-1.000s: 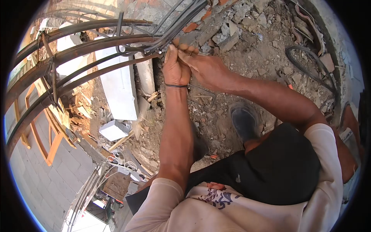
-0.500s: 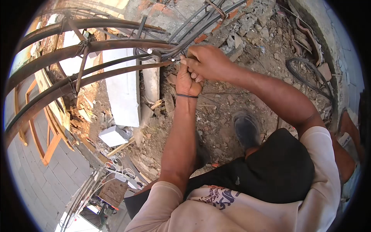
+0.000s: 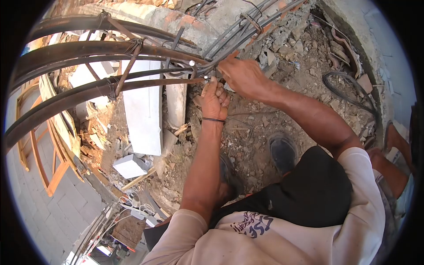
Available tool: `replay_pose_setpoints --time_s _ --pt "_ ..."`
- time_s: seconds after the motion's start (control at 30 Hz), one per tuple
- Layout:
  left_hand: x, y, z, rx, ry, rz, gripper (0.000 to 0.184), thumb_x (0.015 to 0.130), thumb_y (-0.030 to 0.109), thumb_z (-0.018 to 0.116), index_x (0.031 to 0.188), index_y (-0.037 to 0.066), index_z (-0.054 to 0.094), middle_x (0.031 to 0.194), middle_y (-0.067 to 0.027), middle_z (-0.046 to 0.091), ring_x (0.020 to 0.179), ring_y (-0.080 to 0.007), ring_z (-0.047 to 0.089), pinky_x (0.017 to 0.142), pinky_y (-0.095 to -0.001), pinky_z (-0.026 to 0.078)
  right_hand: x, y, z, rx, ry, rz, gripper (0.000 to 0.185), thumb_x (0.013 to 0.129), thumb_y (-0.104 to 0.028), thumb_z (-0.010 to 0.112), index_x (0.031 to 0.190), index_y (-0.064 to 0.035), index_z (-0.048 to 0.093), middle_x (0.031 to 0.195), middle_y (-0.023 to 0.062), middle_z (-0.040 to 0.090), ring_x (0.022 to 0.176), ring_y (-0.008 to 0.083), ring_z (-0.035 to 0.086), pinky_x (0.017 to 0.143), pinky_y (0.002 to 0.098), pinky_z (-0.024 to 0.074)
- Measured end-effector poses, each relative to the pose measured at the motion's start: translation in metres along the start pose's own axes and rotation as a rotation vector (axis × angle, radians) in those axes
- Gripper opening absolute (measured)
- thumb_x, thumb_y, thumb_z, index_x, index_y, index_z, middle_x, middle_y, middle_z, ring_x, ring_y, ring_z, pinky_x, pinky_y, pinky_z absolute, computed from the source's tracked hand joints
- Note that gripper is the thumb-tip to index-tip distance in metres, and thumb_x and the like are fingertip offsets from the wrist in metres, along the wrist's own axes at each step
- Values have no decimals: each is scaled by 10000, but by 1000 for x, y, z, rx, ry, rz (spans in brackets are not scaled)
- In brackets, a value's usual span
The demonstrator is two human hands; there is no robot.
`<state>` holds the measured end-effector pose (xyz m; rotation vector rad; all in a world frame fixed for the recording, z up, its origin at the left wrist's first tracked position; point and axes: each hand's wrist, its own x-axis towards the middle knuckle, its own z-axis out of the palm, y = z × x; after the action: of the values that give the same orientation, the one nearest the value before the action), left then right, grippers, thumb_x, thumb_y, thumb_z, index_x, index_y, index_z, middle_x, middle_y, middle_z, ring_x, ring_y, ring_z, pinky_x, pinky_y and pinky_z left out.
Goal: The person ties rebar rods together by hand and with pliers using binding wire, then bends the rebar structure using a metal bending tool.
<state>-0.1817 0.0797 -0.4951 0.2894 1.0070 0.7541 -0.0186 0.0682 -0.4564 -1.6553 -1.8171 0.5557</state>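
Long rusty steel bars [image 3: 168, 81], tied into a cage with cross pieces [image 3: 128, 70], run from the left toward my hands. My left hand [image 3: 215, 98] is closed just below the bar ends, fingers curled and thumb raised; whatever it pinches is too small to make out. Beside it, on the upper right, my right hand [image 3: 245, 76] is bent round with its fingertips against the dark bars [image 3: 216, 62]. Those fingers look closed, and what lies in them is hidden. A small gap separates the two hands.
Rubble and broken brick [image 3: 282, 57] cover the ground. A coil of black cable [image 3: 351, 90] lies to the right. White panels [image 3: 143, 115] and wooden frames [image 3: 55, 176] are on the left. At the right edge, another person's leg [image 3: 391, 170] shows.
My right hand has come away from my left, which it was touching. The view has shifted, so the bars sit further right and lower. More of the other person's leg shows.
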Motion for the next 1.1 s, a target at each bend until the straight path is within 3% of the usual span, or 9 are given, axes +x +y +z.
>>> replay_pose_setpoints --time_s 0.2,0.37,0.47,0.57,0.67,0.73,0.87,1.0,1.1 --pt "-48 23 36 60 122 -39 229 1003 255 577 898 52 586 602 50 427 449 -55 326 403 -225 256 -13 23 24 -50 97 -199 135 823 -102 653 905 -50 560 851 120 592 773 338 663 635 448 533" --pt "-48 9 76 15 226 -98 223 1053 223 419 917 85 530 623 57 394 451 -69 309 392 -236 271 -28 21 39 41 127 -35 192 784 -98 652 957 -60 576 853 120 607 778 335 672 637 458 546" --pt "-44 7 58 39 47 -105 242 1064 244 404 986 59 539 689 30 433 534 -93 383 468 -246 335 -51 27 17 77 133 -68 259 820 -117 642 1061 -44 581 863 135 608 778 346 667 646 460 542" --pt "-46 20 54 -100 -84 -229 338 1075 295 369 1062 13 555 782 -33 537 668 -148 509 606 -284 463 -119 46 -44 -5 324 192 259 927 -189 594 1109 -9 557 905 167 599 811 364 633 725 462 521" --pt "-19 20 33 -308 -14 -242 413 1074 302 361 1164 -48 560 1004 -132 644 861 -228 607 774 -346 544 -218 65 -102 -281 78 576 265 911 -213 611 1085 -20 560 1007 187 584 984 383 567 855 503 443" --pt "2 14 11 -538 -307 -313 467 1074 316 357 1211 -89 546 1174 -185 643 953 -263 634 853 -382 561 -285 63 -122 -406 -104 723 271 893 -183 608 1108 -24 562 1096 189 561 1033 383 555 862 518 442" --pt "14 0 22 -785 -411 -289 436 1075 287 366 1299 -73 471 1176 -180 613 924 -237 592 755 -335 552 -407 83 -99 -567 -175 843 356 856 -154 631 1195 -89 547 1312 157 476 1212 372 475 957 543 415" --pt "24 -13 17 -912 -495 -234 377 1065 271 411 1253 -46 494 1149 -147 631 848 -206 585 679 -304 537 -412 89 -100 -602 -301 875 427 823 -165 664 1220 -90 525 1330 148 459 1267 367 427 992 550 393" --pt "18 -16 18 -878 -330 -200 254 1038 235 505 1131 2 551 1045 -86 662 714 -144 555 557 -268 476 -384 72 -118 -435 -263 931 393 785 -148 682 1134 -17 558 1192 197 484 1098 400 514 914 498 446"
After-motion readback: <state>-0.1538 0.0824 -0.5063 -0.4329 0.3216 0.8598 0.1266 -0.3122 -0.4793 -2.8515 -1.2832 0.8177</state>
